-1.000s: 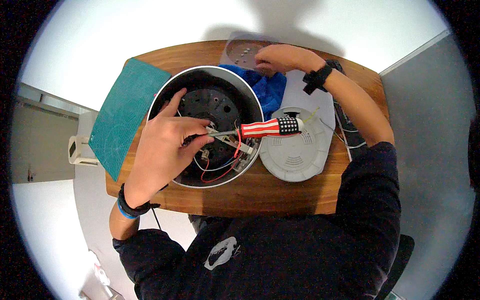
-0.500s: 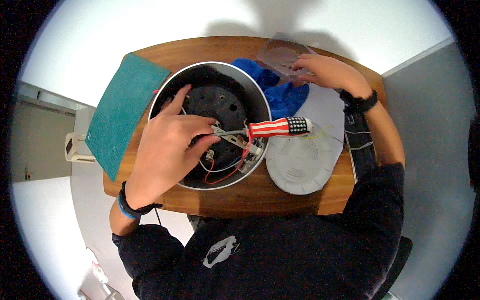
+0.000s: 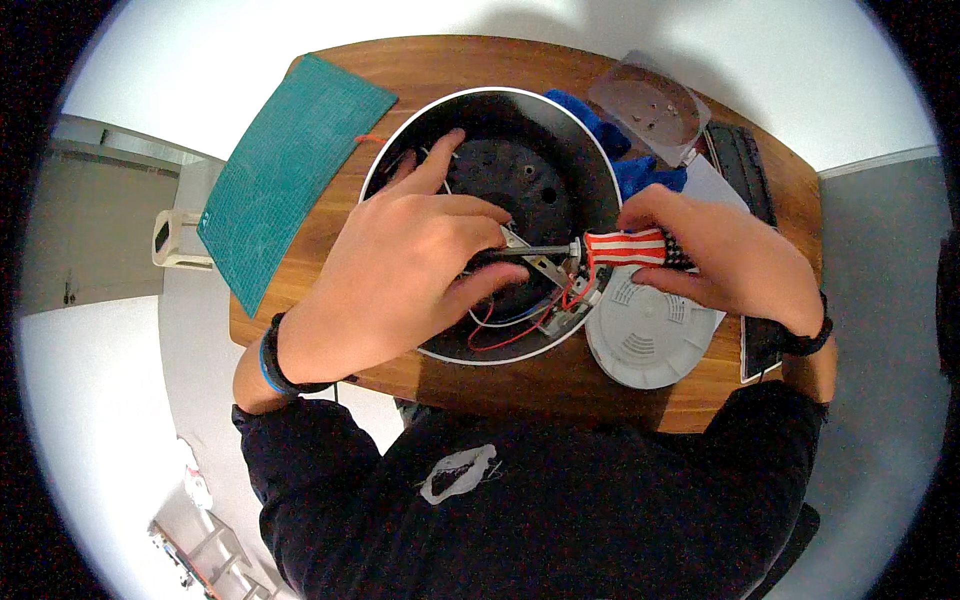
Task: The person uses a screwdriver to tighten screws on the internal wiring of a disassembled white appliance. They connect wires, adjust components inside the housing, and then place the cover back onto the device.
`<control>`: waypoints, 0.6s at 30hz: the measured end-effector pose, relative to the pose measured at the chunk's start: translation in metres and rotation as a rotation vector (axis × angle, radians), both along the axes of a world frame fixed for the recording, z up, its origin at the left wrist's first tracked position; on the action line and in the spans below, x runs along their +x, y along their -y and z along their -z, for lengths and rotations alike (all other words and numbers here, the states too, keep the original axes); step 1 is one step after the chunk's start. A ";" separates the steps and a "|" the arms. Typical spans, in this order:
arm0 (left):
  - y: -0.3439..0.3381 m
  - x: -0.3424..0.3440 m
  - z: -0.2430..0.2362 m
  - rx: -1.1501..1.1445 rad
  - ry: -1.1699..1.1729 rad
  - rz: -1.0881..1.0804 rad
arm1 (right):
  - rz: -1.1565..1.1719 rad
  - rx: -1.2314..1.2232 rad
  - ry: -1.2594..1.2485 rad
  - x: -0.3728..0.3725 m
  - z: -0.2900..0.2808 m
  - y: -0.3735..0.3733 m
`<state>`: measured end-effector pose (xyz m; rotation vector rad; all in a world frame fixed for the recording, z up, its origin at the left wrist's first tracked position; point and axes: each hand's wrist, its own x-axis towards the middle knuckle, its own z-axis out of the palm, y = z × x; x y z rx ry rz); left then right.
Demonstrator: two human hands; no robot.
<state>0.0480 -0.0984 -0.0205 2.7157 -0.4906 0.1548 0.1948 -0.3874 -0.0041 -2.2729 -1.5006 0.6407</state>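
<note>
A person works bare-handed over a round, deep appliance shell [image 3: 560,125]. Inside it are thin wires [image 3: 495,347] and a pale bracket [image 3: 548,268]. A screwdriver [image 3: 625,248], its handle striped red and white, lies level across the shell, shaft over the opening and handle reaching past the right rim. The left hand [image 3: 420,255] has its grip pinched on the shaft's end with thumb and forefinger; the right hand [image 3: 735,250] has its grip closed around the handle, how firmly I cannot tell. The screwdriver looks light and stiff, its smooth handle perhaps a little slippery, so the thick striped part seems the best place to hold; the wires look soft and easily snagged. Just right of the shell, a grey vented cover [image 3: 645,335] rests on the wooden tabletop [image 3: 460,60], probably light, rigid plastic. Beyond it are a blue cloth [image 3: 650,176], a clear tray [image 3: 620,85] of small parts, white paper [image 3: 718,185] and a long black device [image 3: 745,165]. A green cutting mat [image 3: 295,180] overhangs the left edge. A white wall [image 3: 400,20] stands behind, a grey panel [image 3: 880,300] to the right, a pale stool [image 3: 175,250] at left.
</note>
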 end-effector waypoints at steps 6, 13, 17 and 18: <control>-0.011 0.003 -0.010 0.120 -0.089 0.147 | 0.025 0.210 0.156 0.008 -0.029 0.008; -0.007 0.012 -0.007 0.131 -0.090 0.148 | 0.083 0.362 0.402 -0.010 -0.056 0.016; -0.005 0.010 -0.007 0.088 -0.077 0.110 | 0.062 0.407 0.484 -0.018 -0.064 0.008; -0.006 0.010 -0.007 0.078 -0.075 0.115 | 0.057 0.418 0.475 -0.019 -0.063 0.007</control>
